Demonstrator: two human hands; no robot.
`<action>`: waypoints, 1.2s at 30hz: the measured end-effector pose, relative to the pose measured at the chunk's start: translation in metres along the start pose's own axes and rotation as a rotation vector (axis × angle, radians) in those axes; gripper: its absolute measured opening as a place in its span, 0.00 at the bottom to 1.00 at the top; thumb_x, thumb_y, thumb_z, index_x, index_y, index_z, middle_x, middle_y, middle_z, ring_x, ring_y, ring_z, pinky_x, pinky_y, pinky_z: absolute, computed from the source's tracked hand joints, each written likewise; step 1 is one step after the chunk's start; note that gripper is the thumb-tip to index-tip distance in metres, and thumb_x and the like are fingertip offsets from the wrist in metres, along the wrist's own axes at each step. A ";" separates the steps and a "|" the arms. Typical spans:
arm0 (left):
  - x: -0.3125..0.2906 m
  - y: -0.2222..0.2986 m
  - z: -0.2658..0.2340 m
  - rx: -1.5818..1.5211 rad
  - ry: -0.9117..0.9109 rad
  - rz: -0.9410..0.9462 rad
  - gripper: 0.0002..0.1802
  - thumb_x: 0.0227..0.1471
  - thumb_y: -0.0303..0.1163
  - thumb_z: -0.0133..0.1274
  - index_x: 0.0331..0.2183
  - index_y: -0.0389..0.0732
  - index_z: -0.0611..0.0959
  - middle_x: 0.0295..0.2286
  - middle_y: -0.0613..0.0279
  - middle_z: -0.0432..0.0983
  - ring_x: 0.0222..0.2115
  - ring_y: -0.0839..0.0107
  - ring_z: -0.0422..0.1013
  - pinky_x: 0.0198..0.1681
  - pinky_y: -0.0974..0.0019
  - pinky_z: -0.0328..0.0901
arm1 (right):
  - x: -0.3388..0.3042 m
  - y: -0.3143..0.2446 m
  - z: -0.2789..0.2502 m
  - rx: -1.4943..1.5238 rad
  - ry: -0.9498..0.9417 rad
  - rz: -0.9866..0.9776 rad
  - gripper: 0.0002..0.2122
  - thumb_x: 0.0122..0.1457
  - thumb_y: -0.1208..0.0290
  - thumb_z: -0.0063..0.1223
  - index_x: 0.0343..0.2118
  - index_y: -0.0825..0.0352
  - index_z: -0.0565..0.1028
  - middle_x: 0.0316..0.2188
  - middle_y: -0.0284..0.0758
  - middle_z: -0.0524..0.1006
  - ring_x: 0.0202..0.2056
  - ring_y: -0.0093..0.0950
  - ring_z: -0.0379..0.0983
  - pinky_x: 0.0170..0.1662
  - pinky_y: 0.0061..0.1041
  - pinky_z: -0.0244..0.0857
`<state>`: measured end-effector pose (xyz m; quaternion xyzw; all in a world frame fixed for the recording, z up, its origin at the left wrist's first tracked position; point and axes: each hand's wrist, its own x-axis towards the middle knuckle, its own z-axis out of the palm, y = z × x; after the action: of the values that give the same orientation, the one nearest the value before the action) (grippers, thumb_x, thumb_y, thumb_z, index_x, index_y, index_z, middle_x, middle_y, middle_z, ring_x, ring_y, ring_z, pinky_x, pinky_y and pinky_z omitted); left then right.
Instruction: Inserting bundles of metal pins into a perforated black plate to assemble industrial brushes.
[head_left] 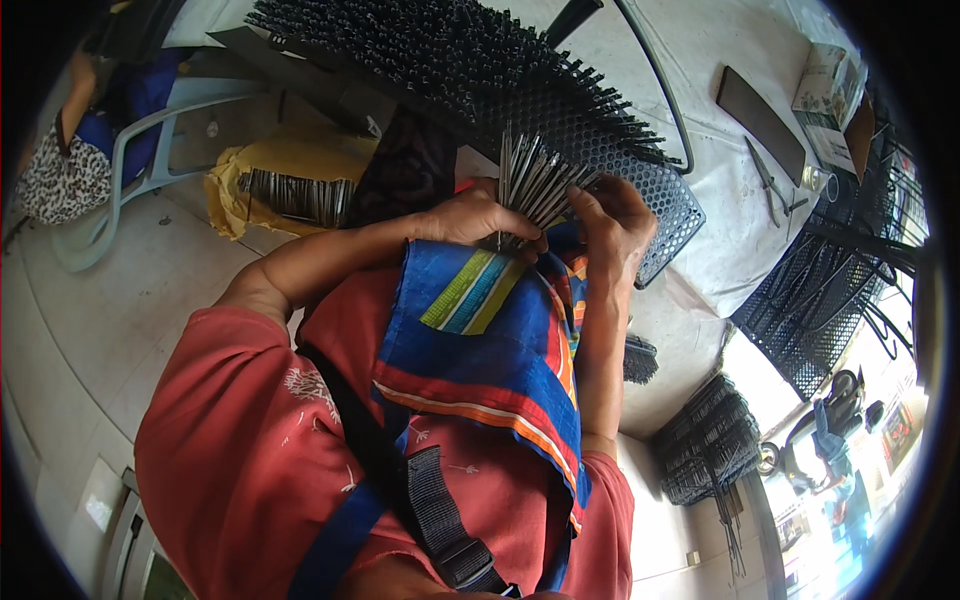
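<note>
A bundle of thin silvery metal strips [530, 178] fans upward in front of my chest. My left hand [478, 215] is closed around its lower end, thumb laid across the strips. At the bundle's right side, my right hand [615, 212] has its thumb and fingers bent together against the strips; exactly how many it grips is hidden. Just beyond both hands lies a black perforated panel [655, 205], much of it covered with dense rows of upright dark bristle-like pieces [430, 60]. A blue striped apron [470, 365] hangs below my hands.
Left of my forearm, a yellow wrapping [232, 180] holds more strips [300, 197]. A plastic chair [130, 180] and another person's patterned clothing [65, 175] are at far left. Pliers [768, 185], a dark flat bar [762, 122], a box [825, 95] and a glass [825, 185] lie right.
</note>
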<state>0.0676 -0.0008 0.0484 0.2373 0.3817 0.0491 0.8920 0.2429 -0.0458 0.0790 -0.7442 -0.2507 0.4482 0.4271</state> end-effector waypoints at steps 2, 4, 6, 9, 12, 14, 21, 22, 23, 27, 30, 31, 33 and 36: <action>-0.002 0.001 0.003 0.009 -0.011 0.013 0.07 0.47 0.23 0.57 0.32 0.33 0.83 0.28 0.55 0.80 0.29 0.68 0.77 0.34 0.69 0.71 | -0.002 0.000 0.002 0.085 -0.009 0.059 0.08 0.49 0.79 0.61 0.33 0.73 0.77 0.21 0.29 0.75 0.16 0.14 0.62 0.18 0.14 0.52; -0.004 0.001 0.006 -0.030 0.022 0.039 0.07 0.47 0.23 0.57 0.33 0.34 0.83 0.29 0.55 0.80 0.30 0.69 0.77 0.35 0.68 0.71 | -0.003 0.002 0.002 0.209 -0.044 0.063 0.06 0.50 0.81 0.59 0.32 0.73 0.77 0.21 0.28 0.75 0.16 0.13 0.60 0.18 0.14 0.50; -0.003 -0.002 0.003 -0.040 0.022 0.028 0.07 0.47 0.23 0.57 0.33 0.34 0.83 0.28 0.55 0.80 0.29 0.69 0.77 0.35 0.68 0.71 | -0.004 0.001 0.002 0.208 -0.047 0.068 0.05 0.51 0.80 0.58 0.31 0.72 0.77 0.20 0.28 0.74 0.16 0.13 0.60 0.18 0.14 0.50; -0.003 -0.001 0.005 0.001 0.016 0.031 0.08 0.46 0.22 0.57 0.33 0.34 0.83 0.28 0.55 0.80 0.29 0.68 0.77 0.35 0.68 0.72 | -0.005 0.004 -0.002 0.221 -0.044 0.089 0.03 0.52 0.79 0.57 0.29 0.72 0.77 0.19 0.28 0.73 0.15 0.13 0.60 0.18 0.15 0.50; 0.000 -0.006 0.003 0.044 0.022 0.069 0.08 0.46 0.22 0.57 0.32 0.34 0.83 0.27 0.55 0.80 0.28 0.68 0.77 0.34 0.68 0.72 | -0.008 0.004 0.000 0.204 -0.024 0.083 0.03 0.53 0.77 0.57 0.27 0.71 0.77 0.18 0.27 0.72 0.15 0.14 0.60 0.18 0.15 0.51; 0.002 -0.009 0.001 0.038 0.029 0.088 0.08 0.45 0.22 0.57 0.32 0.33 0.83 0.27 0.55 0.81 0.27 0.68 0.77 0.34 0.68 0.72 | -0.009 0.003 0.001 0.172 -0.003 0.066 0.03 0.53 0.77 0.57 0.27 0.71 0.76 0.17 0.27 0.71 0.15 0.15 0.60 0.18 0.16 0.51; -0.002 -0.002 0.007 0.056 0.031 0.093 0.08 0.44 0.20 0.58 0.32 0.32 0.82 0.27 0.53 0.81 0.27 0.67 0.78 0.34 0.67 0.73 | -0.007 0.004 -0.003 0.263 -0.102 0.091 0.03 0.53 0.78 0.57 0.25 0.70 0.75 0.17 0.28 0.71 0.15 0.15 0.61 0.18 0.16 0.52; -0.003 -0.001 0.008 0.054 0.047 0.089 0.09 0.44 0.19 0.59 0.33 0.32 0.82 0.27 0.53 0.81 0.27 0.67 0.78 0.34 0.67 0.73 | -0.006 0.006 -0.003 0.317 -0.141 0.097 0.03 0.53 0.78 0.57 0.24 0.69 0.75 0.17 0.28 0.71 0.15 0.15 0.61 0.18 0.16 0.52; -0.002 -0.002 0.006 0.052 0.048 0.089 0.09 0.44 0.19 0.59 0.33 0.32 0.82 0.27 0.53 0.81 0.27 0.67 0.78 0.34 0.67 0.73 | -0.006 0.005 -0.002 0.316 -0.143 0.098 0.03 0.53 0.78 0.57 0.24 0.69 0.75 0.17 0.28 0.71 0.15 0.15 0.61 0.18 0.16 0.52; 0.001 -0.008 0.002 0.188 0.036 0.160 0.09 0.46 0.20 0.59 0.34 0.32 0.81 0.26 0.53 0.80 0.27 0.67 0.78 0.33 0.67 0.73 | -0.006 0.001 0.003 0.194 -0.110 0.089 0.06 0.52 0.79 0.57 0.20 0.68 0.73 0.15 0.27 0.70 0.14 0.15 0.60 0.17 0.16 0.50; 0.000 -0.004 0.006 0.120 0.064 0.159 0.08 0.47 0.20 0.58 0.34 0.33 0.81 0.26 0.55 0.80 0.27 0.68 0.78 0.31 0.67 0.73 | -0.005 0.003 0.002 0.153 -0.062 0.089 0.07 0.51 0.79 0.57 0.18 0.68 0.72 0.13 0.27 0.69 0.14 0.15 0.60 0.17 0.17 0.50; -0.001 -0.003 0.008 0.045 0.089 0.159 0.08 0.47 0.21 0.58 0.34 0.33 0.81 0.25 0.55 0.80 0.27 0.68 0.78 0.31 0.68 0.73 | -0.005 0.005 0.001 0.185 -0.047 0.101 0.08 0.50 0.80 0.58 0.17 0.69 0.72 0.12 0.27 0.69 0.14 0.15 0.60 0.17 0.17 0.50; -0.002 -0.003 0.008 0.045 0.104 0.166 0.08 0.48 0.21 0.58 0.34 0.33 0.81 0.25 0.56 0.80 0.26 0.68 0.78 0.30 0.68 0.73 | -0.003 0.006 0.001 0.200 -0.058 0.104 0.08 0.50 0.80 0.58 0.17 0.69 0.72 0.12 0.28 0.69 0.14 0.15 0.60 0.17 0.17 0.50; -0.001 -0.006 0.009 0.061 0.138 0.196 0.07 0.48 0.21 0.57 0.33 0.33 0.82 0.25 0.56 0.80 0.25 0.70 0.77 0.29 0.69 0.72 | -0.005 0.002 0.001 0.163 -0.053 0.106 0.08 0.50 0.79 0.58 0.18 0.69 0.72 0.13 0.28 0.70 0.14 0.15 0.61 0.17 0.17 0.51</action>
<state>0.0729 -0.0095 0.0516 0.2967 0.4186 0.1409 0.8467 0.2392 -0.0502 0.0795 -0.7071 -0.1848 0.5085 0.4554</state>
